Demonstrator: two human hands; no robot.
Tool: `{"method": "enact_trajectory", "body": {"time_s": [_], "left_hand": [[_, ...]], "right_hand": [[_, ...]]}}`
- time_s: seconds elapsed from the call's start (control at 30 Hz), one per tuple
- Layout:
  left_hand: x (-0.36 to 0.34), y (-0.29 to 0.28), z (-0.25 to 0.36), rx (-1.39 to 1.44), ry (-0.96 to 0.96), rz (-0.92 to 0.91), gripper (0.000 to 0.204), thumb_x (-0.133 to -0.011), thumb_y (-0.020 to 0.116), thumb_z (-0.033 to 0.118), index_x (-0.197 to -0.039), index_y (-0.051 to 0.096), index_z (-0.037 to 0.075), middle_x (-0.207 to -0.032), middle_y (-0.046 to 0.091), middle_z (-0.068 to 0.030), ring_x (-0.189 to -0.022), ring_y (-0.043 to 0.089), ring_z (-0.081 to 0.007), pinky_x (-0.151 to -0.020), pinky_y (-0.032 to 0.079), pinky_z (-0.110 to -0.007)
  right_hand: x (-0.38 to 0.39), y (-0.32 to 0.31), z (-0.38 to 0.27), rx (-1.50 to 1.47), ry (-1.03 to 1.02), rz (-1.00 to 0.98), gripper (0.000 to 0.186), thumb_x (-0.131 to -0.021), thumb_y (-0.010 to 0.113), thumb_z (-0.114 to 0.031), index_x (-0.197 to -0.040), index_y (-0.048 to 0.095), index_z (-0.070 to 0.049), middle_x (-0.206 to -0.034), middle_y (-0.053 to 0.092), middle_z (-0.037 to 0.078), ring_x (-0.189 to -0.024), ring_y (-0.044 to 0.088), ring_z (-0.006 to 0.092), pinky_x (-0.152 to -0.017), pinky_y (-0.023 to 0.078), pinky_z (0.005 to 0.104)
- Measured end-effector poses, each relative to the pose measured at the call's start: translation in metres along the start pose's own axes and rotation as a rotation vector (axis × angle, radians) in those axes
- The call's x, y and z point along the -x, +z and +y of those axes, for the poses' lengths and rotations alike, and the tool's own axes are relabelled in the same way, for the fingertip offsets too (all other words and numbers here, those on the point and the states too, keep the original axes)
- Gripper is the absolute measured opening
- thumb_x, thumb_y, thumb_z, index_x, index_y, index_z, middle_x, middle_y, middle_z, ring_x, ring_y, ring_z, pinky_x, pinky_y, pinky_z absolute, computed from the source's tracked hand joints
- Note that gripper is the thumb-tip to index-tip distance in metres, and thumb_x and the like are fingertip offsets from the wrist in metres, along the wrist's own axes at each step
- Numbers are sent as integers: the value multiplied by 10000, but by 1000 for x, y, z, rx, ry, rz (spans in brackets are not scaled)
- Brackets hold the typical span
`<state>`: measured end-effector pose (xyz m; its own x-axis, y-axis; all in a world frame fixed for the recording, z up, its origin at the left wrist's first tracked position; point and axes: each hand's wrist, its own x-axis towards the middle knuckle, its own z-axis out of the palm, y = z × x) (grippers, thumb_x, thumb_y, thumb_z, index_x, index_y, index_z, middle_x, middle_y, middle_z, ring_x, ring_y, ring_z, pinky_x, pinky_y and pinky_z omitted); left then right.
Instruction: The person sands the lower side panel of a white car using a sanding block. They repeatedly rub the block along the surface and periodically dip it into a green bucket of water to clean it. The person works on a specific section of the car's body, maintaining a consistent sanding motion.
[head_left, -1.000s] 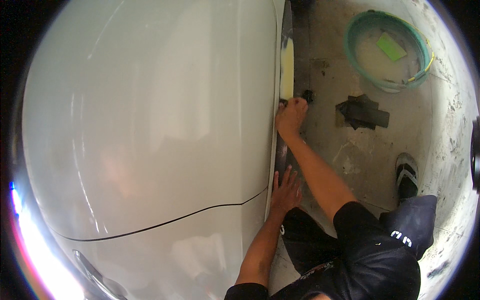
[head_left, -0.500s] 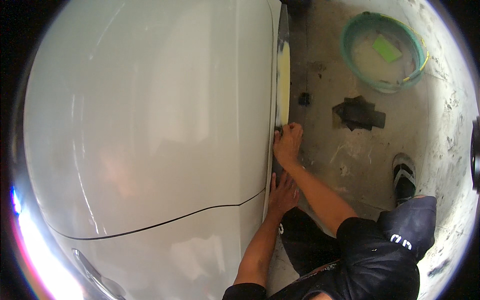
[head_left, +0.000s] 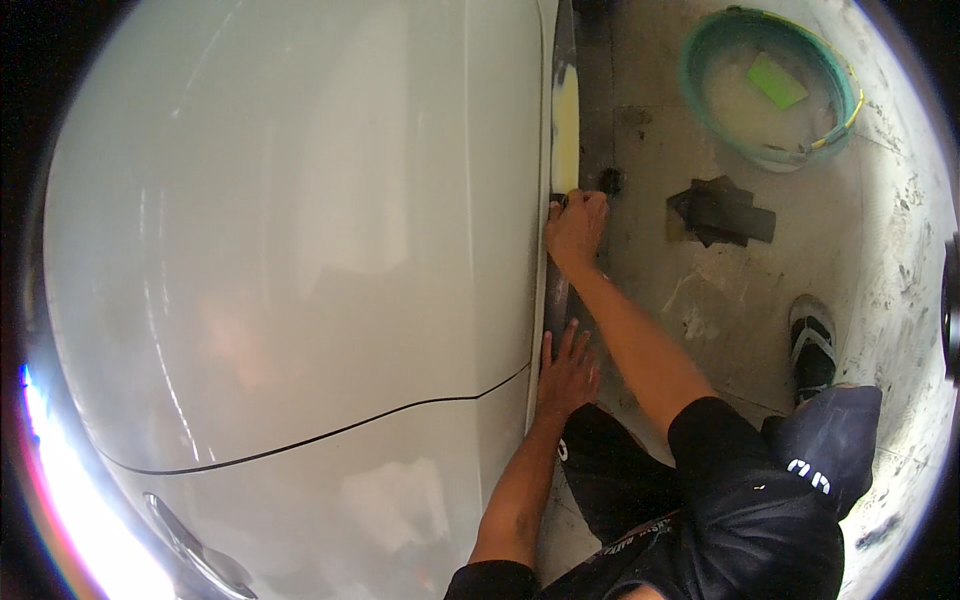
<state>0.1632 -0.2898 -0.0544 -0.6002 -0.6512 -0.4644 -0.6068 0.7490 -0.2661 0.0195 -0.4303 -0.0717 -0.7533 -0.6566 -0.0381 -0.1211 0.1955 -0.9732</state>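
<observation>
A light-coloured car body [head_left: 300, 230] fills the left side, with a narrow dark sill [head_left: 565, 45] along its lower edge. A pale yellow strip of filler [head_left: 568, 130] lies on that sill. My right hand [head_left: 577, 235] is at the strip's near end, fingers bent and pressed down over a dark piece of sandpaper [head_left: 558, 199], mostly hidden beneath them. Closer to me, my left hand [head_left: 569, 378] lies flat against the sill with its fingers apart, holding nothing.
At the far right stands a green bucket [head_left: 692, 95] of cloudy water with a bright green pad [head_left: 777, 80] in it. Several dark sheets [head_left: 722, 212] overlap on the concrete floor [head_left: 650, 285]. A pale wall [head_left: 900, 300] borders the right side; my sandalled foot [head_left: 812, 345] is near it.
My right hand has slid forward along the sill, covering more of the yellow strip's near end. My left hand stays low on the sill, its fingers now more spread.
</observation>
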Motion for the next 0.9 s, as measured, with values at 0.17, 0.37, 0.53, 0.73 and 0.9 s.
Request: {"method": "enact_trajectory", "body": {"time_s": [0.17,0.37,0.53,0.73,0.9], "left_hand": [[1,-2,0,139,14,201,387,-857,567,311,-1171,643,98,-1414,450,-92,-1431,202,-265,-1140,106,-611],[5,-7,-1,99,-16,68,446,-853,567,308,-1254,586,114,-1441,419,-81,-1429,202,-269,-1140,110,-607],[4,-5,-1,128,-4,188,430,-844,563,297,-1230,602,113,-1426,427,-83,-1428,208,-269,-1138,105,-610],[9,3,-3,109,-11,117,507,-847,576,328,-1309,532,125,-1406,452,-87,-1382,307,-321,-1105,126,-655],[4,6,-7,147,7,181,468,-831,574,300,-1265,562,126,-1411,433,-77,-1402,272,-300,-1111,119,-648]], "right_hand": [[2,0,-1,41,31,-61,301,-829,671,-132,-1032,574,69,-1086,488,242,-1060,464,389,-913,384,492],[-2,1,-5,-15,51,-20,339,-818,680,-136,-1046,560,84,-1106,484,246,-1056,465,390,-922,379,490],[1,4,-7,22,63,-83,321,-814,682,-131,-1033,567,74,-1112,486,241,-1074,466,390,-928,386,473],[0,3,-8,-17,95,-50,291,-804,687,-116,-1015,586,58,-1123,477,234,-1086,459,392,-931,384,477],[-1,6,-5,15,36,-102,236,-838,656,-95,-977,576,77,-1086,484,230,-1036,467,390,-892,387,467]]}}
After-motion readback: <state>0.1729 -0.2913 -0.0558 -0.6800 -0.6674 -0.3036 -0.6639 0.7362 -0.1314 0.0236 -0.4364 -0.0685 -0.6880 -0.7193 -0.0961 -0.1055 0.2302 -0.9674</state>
